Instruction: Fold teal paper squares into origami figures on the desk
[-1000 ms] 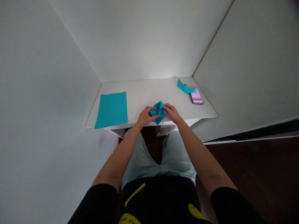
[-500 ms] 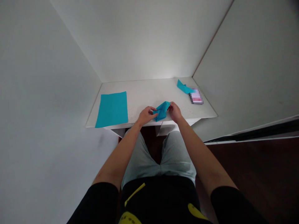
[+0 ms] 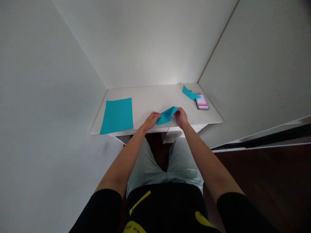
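Note:
A folded piece of blue paper (image 3: 167, 116), long and pointed at its ends, is held between my two hands above the front part of the white table. My left hand (image 3: 152, 120) pinches its left end. At the right end, my right hand (image 3: 181, 117) grips the tip with closed fingers. Its lower edge and folds face me, and the fingertips partly cover both ends.
A flat blue sheet (image 3: 118, 115) lies at the left of the white table (image 3: 148, 97), its near edge at the table's front. At the back right, a folded blue paper boat (image 3: 189, 93) touches a blurred pinkish object (image 3: 202, 103). Walls enclose three sides.
The folded paper has been drawn out longer and flatter between my hands. My left fingers, earlier spread beside it, have closed on its left end. The view has shifted slightly.

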The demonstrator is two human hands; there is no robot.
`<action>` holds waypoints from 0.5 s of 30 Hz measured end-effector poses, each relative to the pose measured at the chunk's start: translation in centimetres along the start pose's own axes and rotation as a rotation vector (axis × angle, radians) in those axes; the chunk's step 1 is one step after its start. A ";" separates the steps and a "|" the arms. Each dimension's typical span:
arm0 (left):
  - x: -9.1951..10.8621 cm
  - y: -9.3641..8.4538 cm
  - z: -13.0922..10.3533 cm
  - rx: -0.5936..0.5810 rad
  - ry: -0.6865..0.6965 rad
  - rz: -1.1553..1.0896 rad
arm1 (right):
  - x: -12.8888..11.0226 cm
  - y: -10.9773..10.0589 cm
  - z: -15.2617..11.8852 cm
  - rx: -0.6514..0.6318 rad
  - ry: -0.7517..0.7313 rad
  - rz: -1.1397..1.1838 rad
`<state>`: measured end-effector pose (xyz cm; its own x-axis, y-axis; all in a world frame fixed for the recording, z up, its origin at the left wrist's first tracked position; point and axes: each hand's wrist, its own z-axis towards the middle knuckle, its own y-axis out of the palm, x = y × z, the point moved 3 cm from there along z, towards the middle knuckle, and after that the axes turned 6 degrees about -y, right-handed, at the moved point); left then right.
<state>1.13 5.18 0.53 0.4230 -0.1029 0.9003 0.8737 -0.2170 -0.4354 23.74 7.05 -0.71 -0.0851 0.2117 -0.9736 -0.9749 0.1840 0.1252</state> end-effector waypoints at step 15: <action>3.7 -2.0 -4.1 -0.063 0.440 0.656 | 0.4 0.0 0.3 0.028 -0.039 -0.034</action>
<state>-0.05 1.21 4.76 0.7018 -0.6005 0.3833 0.4580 -0.0319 -0.8884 23.78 7.46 -0.99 -0.0429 0.2422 -0.9693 -0.9709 0.2185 0.0976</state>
